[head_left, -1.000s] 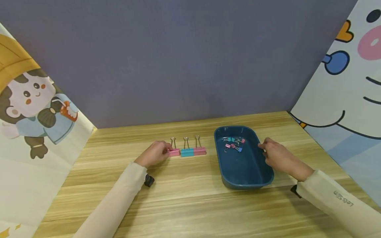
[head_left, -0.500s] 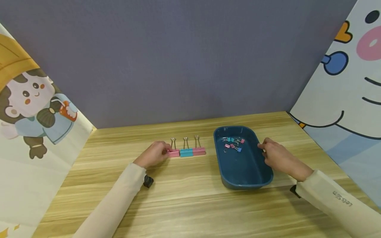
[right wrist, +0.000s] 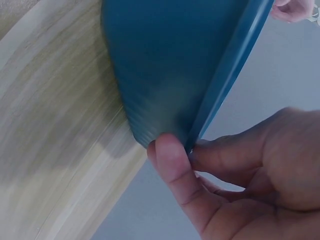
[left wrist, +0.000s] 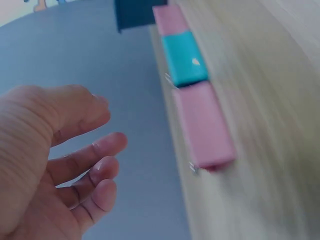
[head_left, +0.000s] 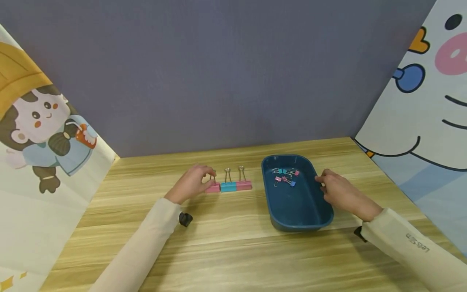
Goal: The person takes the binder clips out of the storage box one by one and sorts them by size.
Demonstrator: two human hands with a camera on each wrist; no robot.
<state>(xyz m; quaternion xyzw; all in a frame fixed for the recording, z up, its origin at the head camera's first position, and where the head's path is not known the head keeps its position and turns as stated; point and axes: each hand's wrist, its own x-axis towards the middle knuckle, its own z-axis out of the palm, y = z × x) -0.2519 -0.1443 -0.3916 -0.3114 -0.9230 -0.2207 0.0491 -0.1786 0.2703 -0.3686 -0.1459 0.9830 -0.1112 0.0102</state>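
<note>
Three large binder clips lie end to end with their wire handles pointing away: a pink binder clip (head_left: 213,188), a teal binder clip (head_left: 228,187) and another pink binder clip (head_left: 244,185). My left hand (head_left: 189,183) hovers by the leftmost pink one. In the left wrist view, that hand (left wrist: 55,150) has loosely bent fingers with nothing between them, apart from the clips. My right hand (head_left: 341,192) pinches the right rim of a dark blue plastic tub (head_left: 299,213); the right wrist view shows thumb and finger (right wrist: 172,157) on its rim.
Several small binder clips (head_left: 277,179) in pink, teal and blue lie in the far half of the tub. A grey partition (head_left: 233,81) stands behind the wooden table (head_left: 226,251), and printed panels (head_left: 412,134) stand at both sides.
My left hand has let go of the leftmost pink binder clip and risen slightly, its fingers loosening. The clips stay in their row. My right hand keeps its pinch on the tub.
</note>
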